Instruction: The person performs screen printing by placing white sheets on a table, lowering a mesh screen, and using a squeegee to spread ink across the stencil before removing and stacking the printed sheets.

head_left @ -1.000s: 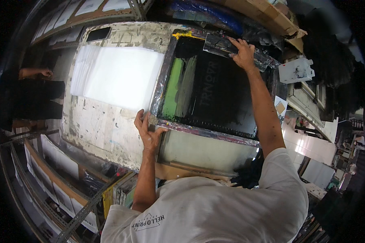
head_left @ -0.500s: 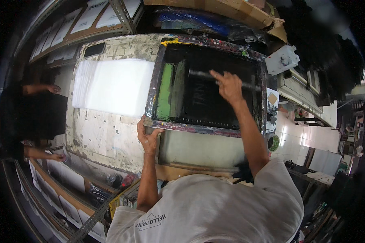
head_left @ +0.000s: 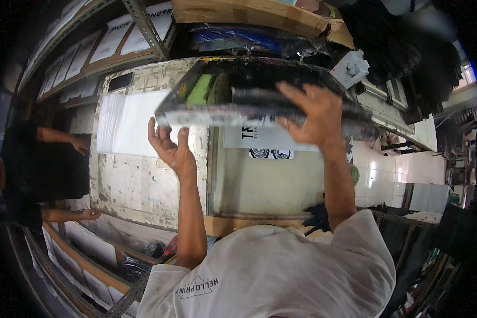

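Paint-stained and worn, a long worktable [head_left: 143,185] is seen under shelving stacked with flat packets. A dark printing screen frame [head_left: 259,100], smeared with green ink near one end, is held tilted up off the table. Its near edge is gripped by the left hand [head_left: 170,151] from below, fingers curled around it, while the right hand [head_left: 312,119] is spread against the frame's near side. Beneath it, a printed white sheet [head_left: 265,140] lies on a pale green board [head_left: 259,185]. A stack of white sheets [head_left: 127,124] rests further left, near another person's hand [head_left: 81,144]
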`<state>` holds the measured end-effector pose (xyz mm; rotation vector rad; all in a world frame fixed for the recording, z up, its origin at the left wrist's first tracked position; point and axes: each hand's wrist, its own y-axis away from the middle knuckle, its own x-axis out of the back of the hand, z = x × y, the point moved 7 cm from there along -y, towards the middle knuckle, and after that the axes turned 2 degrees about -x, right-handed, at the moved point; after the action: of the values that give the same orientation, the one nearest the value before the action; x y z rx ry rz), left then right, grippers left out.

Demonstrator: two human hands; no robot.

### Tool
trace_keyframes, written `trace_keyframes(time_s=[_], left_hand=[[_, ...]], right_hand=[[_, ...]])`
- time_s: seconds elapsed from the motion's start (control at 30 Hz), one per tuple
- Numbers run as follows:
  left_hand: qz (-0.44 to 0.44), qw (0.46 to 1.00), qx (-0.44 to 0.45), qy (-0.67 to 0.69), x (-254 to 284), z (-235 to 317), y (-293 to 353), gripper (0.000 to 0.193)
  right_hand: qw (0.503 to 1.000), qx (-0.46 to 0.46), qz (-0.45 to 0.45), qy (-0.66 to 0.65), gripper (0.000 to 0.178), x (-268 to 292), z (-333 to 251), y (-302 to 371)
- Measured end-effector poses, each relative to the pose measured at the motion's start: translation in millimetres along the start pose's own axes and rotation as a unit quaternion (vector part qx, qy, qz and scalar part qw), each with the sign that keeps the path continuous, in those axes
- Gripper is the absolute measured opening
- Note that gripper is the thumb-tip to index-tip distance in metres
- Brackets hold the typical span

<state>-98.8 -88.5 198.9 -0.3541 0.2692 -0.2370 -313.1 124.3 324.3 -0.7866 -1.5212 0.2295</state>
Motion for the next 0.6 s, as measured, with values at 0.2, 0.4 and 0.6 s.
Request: trace_keyframes(time_s=[0.2,0.4,0.6], left_hand=[[-0.159,0.915,0.030,-0.370,-15.8,-112.9,55.6,0.044],[-0.243,0.832,-0.055,-0.496,-36.2,-138.6,111.3,0.026],[-0.183,0.927,-0.016,-0.326,-62.9,-100.7,97.6,0.012]], right_hand=[[1.000,-0.017,-0.013,-0.002,0.053,12.7,42.4,-88.5],[0.997,-0.053,-0.025,-0.045,0.052,29.3,47.5,-126.2],[0.999,-0.038,0.003,-0.014,0.051,30.4,56.4,-128.2]])
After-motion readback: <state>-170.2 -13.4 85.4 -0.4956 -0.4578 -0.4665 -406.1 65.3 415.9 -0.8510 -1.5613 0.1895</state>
